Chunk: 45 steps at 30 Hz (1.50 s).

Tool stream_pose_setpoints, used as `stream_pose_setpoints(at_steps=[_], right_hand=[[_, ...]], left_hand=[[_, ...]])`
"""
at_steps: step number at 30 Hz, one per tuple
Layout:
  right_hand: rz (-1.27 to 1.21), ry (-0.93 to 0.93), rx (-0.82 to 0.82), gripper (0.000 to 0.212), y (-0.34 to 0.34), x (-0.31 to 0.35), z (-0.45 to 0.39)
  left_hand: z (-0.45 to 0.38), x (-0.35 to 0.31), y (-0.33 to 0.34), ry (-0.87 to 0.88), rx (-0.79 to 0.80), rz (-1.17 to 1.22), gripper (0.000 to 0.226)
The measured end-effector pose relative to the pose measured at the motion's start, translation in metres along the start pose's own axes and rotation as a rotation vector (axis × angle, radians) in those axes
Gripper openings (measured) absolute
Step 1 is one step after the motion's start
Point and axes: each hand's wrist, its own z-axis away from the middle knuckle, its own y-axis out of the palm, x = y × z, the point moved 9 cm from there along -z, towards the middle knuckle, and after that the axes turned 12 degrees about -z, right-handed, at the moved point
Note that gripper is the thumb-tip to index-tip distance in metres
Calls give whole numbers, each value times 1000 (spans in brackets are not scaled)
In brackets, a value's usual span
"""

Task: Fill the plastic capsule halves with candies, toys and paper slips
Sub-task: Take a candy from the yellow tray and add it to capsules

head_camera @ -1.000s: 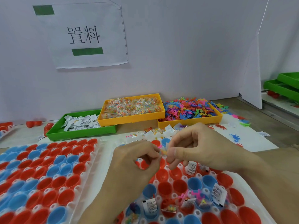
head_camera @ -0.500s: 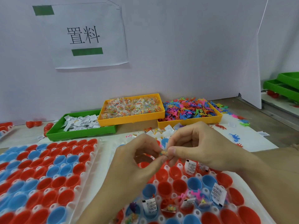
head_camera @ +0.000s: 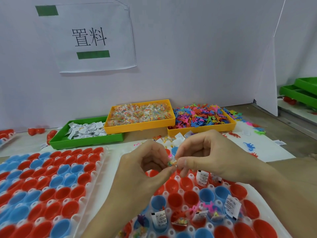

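My left hand (head_camera: pixel 147 170) and my right hand (head_camera: pixel 205 157) meet above the near tray of capsule halves (head_camera: pixel 193 201). Between their fingertips they pinch one small clear candy packet (head_camera: pixel 172 163). Red and blue capsule halves fill that white tray; several near ones hold paper slips (head_camera: pixel 231 206), candies and small toys. A second tray of empty red and blue halves (head_camera: pixel 44 189) lies to the left. At the back stand a green tray of paper slips (head_camera: pixel 85 133), a yellow tray of candy packets (head_camera: pixel 139 115) and a yellow tray of coloured toys (head_camera: pixel 202 120).
Loose slips, candy packets and toys (head_camera: pixel 171 139) lie just beyond my hands. Stray toys (head_camera: pixel 249 146) lie on a white sheet at the right. Red capsule halves (head_camera: pixel 36 130) sit at the back left. Green trays (head_camera: pixel 300 91) are stacked far right. A labelled white wall backs the bench.
Both hands have risen slightly and drawn together, with the candy packet now held between the fingertips of both.
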Motion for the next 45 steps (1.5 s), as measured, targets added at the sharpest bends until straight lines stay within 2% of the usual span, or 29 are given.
stream_pose_setpoints(at_steps=[6, 10, 17, 24, 45], right_hand=[[50, 7, -29, 9, -10, 0, 0], [198, 86, -46, 2, -34, 1, 8], [472, 237, 27, 12, -35, -12, 12], [630, 237, 32, 17, -34, -17, 12], [751, 243, 19, 11, -29, -25, 9]], left_hand=[[0, -2, 1, -2, 18, 1, 26], [-2, 0, -10, -10, -42, 29, 29], [-3, 6, -18, -13, -76, 17, 22], [-3, 7, -20, -1, -98, 0, 17], [-2, 5, -23, 20, -111, -64, 11]])
